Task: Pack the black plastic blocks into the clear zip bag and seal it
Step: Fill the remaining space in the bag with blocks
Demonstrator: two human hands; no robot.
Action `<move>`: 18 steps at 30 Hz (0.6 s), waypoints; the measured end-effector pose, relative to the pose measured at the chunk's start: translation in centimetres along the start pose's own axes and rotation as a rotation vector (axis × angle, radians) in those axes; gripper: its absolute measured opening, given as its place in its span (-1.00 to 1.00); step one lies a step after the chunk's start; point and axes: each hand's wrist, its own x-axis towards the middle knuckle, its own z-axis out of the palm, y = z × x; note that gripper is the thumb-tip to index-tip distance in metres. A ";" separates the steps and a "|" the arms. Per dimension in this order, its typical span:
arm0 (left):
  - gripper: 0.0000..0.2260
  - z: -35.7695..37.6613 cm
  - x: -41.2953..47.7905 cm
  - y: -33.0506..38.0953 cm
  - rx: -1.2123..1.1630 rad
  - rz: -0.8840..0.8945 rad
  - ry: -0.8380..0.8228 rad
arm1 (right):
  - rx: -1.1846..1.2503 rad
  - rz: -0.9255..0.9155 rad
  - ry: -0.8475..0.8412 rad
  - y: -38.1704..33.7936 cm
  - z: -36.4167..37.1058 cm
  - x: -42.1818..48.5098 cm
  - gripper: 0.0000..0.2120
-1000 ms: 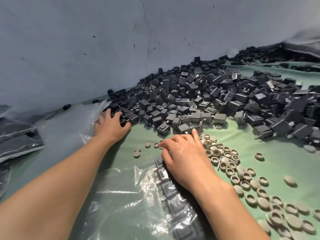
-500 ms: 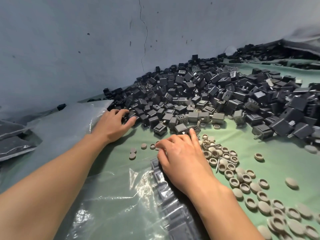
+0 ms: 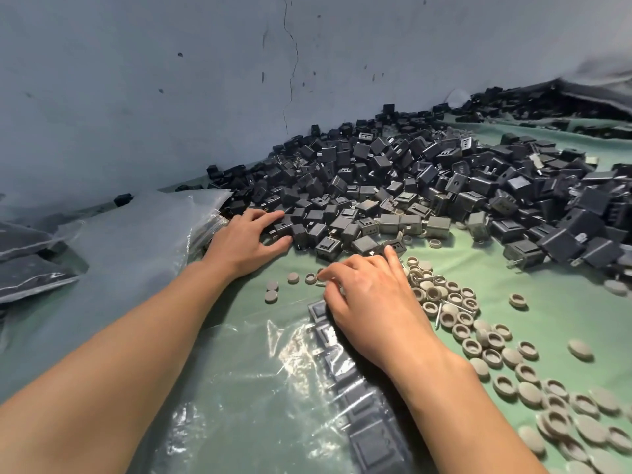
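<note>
Reach into the black plastic blocks (image 3: 393, 186), clear zip bag (image 3: 239, 388) flat on the green surface (image 3: 554, 313).
Your left hand (image 3: 246, 242) is spread, fingers nearly straight, tips touching blocks at the pile's near-left edge. A second ago it sat further left, by the stacked bags (image 3: 143, 234). Your right hand (image 3: 369, 302) hasn't shifted: fingers curled over the bag's far end, atop the row of blocks inside. Can't tell if it pinches anything. Grey caps (image 3: 492, 357) lie just right of it.

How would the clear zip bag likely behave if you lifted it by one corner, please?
The clear zip bag would probably flop: its film lies wrinkled and glossy. The black blocks inside would likely slide and weigh it down.
</note>
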 end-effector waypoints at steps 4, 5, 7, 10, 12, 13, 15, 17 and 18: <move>-0.30 -0.8 2.0 0.3 0.130 -0.007 -0.116 | 0.011 0.003 0.005 0.0 0.1 0.0 -0.64; -0.32 -0.9 2.3 0.4 0.147 0.005 -0.119 | 0.009 0.001 0.001 0.1 0.1 0.1 -0.65; -0.37 -1.0 2.1 0.8 0.147 0.020 -0.096 | 0.007 0.001 -0.011 0.1 0.1 0.0 -0.65; -0.45 -0.7 1.3 1.2 0.129 0.004 -0.055 | 0.014 0.003 -0.012 0.0 0.0 -0.1 -0.65; -0.48 -0.9 1.4 1.2 0.118 0.002 -0.073 | 0.034 -0.010 0.006 0.0 -0.1 -0.1 -0.67; -0.49 -1.2 1.5 1.2 0.111 0.002 -0.095 | 0.052 -0.020 0.028 0.0 -0.2 -0.1 -0.67; -0.50 -1.8 1.8 1.6 0.111 0.003 -0.140 | 0.093 -0.029 0.086 0.0 -0.5 -0.2 -0.69; -0.49 -2.2 1.6 1.9 0.128 0.013 -0.178 | 0.128 -0.030 0.147 0.0 -0.7 -0.4 -0.71; -0.49 -2.5 1.4 2.0 0.122 0.011 -0.203 | 0.143 -0.032 0.178 -0.1 -0.8 -0.6 -0.72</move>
